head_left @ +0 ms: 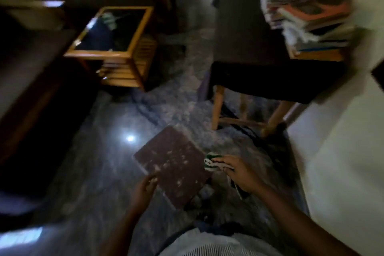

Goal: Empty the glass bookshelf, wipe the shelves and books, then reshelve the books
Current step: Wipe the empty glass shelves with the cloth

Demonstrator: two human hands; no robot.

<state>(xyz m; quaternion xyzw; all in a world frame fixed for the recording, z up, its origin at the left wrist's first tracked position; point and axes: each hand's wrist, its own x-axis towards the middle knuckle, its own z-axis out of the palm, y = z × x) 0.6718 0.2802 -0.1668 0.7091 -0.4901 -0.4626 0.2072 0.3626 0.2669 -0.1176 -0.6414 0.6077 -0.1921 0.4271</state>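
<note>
A dark maroon book (pixel 174 165) with pale dusty blotches on its cover is held flat above the floor in the lower middle of the view. My left hand (pixel 144 190) grips its near left edge. My right hand (pixel 239 172) is at the book's right edge and holds a green and white cloth (pixel 211 162) bunched under the fingers. A tall stack of books (pixel 307 16) lies on a dark-topped table at the upper right. The picture is blurred by motion.
A small wooden side table with a glass top (pixel 110 54) stands at the upper left. The dark-topped table (pixel 249 81) on wooden legs stands at the right by a pale wall (pixel 342 141). Dark furniture (pixel 31 81) fills the left side. The floor (pixel 99 172) is glossy stone.
</note>
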